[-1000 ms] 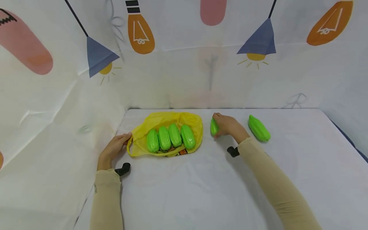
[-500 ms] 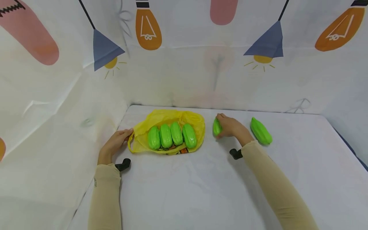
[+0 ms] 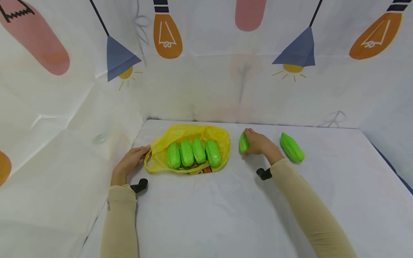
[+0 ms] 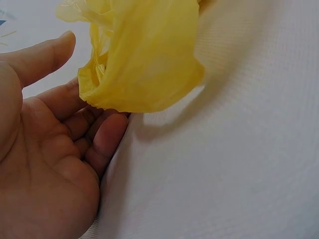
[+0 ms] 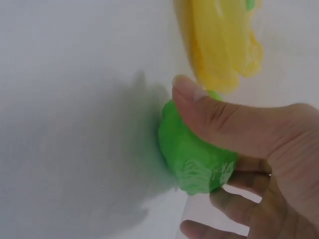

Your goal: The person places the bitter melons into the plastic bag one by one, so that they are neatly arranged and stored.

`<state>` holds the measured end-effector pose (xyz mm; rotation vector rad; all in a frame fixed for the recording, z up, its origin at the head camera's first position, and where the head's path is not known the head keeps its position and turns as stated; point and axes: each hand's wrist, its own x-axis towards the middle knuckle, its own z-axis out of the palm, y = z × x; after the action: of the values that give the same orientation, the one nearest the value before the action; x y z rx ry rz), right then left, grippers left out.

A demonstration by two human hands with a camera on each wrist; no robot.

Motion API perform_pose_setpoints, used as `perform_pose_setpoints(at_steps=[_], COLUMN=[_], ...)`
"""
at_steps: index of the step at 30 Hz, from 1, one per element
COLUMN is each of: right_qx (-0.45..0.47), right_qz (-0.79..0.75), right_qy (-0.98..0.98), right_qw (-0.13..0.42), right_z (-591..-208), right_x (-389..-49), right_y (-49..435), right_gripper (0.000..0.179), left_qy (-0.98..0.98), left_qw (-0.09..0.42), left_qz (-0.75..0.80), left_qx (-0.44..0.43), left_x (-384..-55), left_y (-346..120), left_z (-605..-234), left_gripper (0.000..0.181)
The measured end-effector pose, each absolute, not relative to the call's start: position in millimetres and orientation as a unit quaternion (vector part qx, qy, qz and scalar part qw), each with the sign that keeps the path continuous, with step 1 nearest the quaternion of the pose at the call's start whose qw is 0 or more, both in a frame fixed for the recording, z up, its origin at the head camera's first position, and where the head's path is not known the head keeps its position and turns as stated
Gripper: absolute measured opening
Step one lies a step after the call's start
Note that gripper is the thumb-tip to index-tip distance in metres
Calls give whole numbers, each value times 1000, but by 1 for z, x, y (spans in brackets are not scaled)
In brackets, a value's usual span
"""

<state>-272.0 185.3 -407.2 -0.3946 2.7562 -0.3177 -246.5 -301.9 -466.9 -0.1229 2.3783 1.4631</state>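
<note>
At the left of the table, a yellow plastic bag (image 3: pixel 222 136) lies with its mouth facing the near side. Several glossy green toy vegetables (image 3: pixel 186 153) sit in a row inside it. My left hand (image 3: pixel 130 161) touches the bag's left edge; in the left wrist view the fingers rest behind the plastic and the thumb stands apart from it. Right of the bag, my right hand (image 3: pixel 260 145) holds another green toy vegetable (image 5: pixel 189 144), thumb on one side and fingers on the other. Part of it is hidden by the hand.
One more ribbed green toy vegetable (image 3: pixel 292 147) lies on the white table (image 3: pixel 206 211), right of my right hand. A pale cloth wall (image 3: pixel 206 89) printed with lamps and bulbs rises behind the table and along the left side.
The head view has shifted slightly. Both hands, the bag and the green toy vegetables keep their places on the table.
</note>
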Motion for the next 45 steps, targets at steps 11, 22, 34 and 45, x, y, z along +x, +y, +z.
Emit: perform_pose_setpoints(at_steps=[11, 22, 34, 45], right_qx=[-179, -320, -380, -351], right_qz=[-167, -190, -152, -166], right_qy=[961, 925, 901, 909], right_qw=[126, 78, 146, 151], right_z=[-393, -373, -393, -404], right_x=[-269, -247, -230, -225], right_y=[171, 70, 6, 6], right_gripper=[100, 102, 101, 104], left_qy=[846, 842, 838, 839], left_qw=[173, 168, 163, 168], left_qz=[503, 511, 518, 517], left_qx=[-34, -38, -50, -33], left_x=[-248, -250, -240, -243], left_y=[-292, -295, -300, -299], left_z=[-449, -461, -469, -469], left_gripper=[54, 59, 57, 61])
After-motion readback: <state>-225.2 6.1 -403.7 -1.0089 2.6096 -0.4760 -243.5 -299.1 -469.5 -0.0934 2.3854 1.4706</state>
